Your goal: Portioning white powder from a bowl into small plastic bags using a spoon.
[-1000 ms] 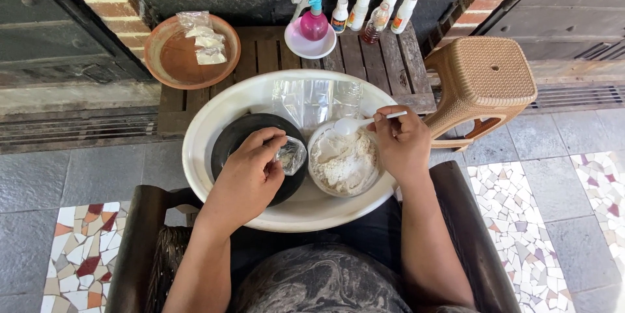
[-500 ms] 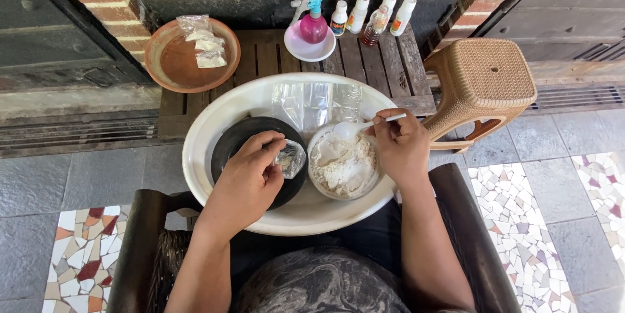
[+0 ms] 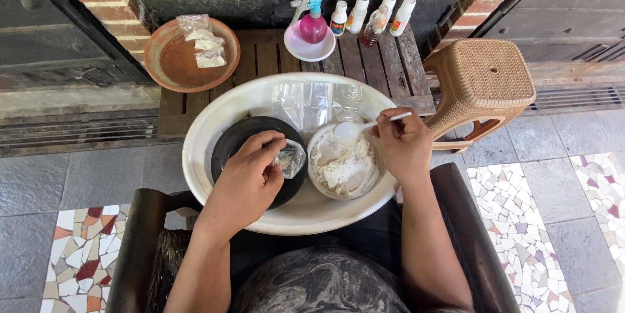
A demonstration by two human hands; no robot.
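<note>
Spoon [image 3: 355, 129], loaded with white powder, is pinched in the right hand [image 3: 403, 147] fingers over the tub [image 3: 344, 168], handle pointing right, while just left a small bag [image 3: 290, 157] is pinched by the left hand [image 3: 250, 179].

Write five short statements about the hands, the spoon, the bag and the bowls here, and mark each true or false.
1. The right hand holds a white spoon. True.
2. The spoon is loaded with white powder above the tub. True.
3. The left hand holds a spray bottle. False: it holds a small clear bag over the black bowl; the spray bottle stands on the wooden pallet.
4. The tub and black bowl sit inside the white basin. True.
5. The brown dish holds nothing. False: small bags lie in it.
</note>
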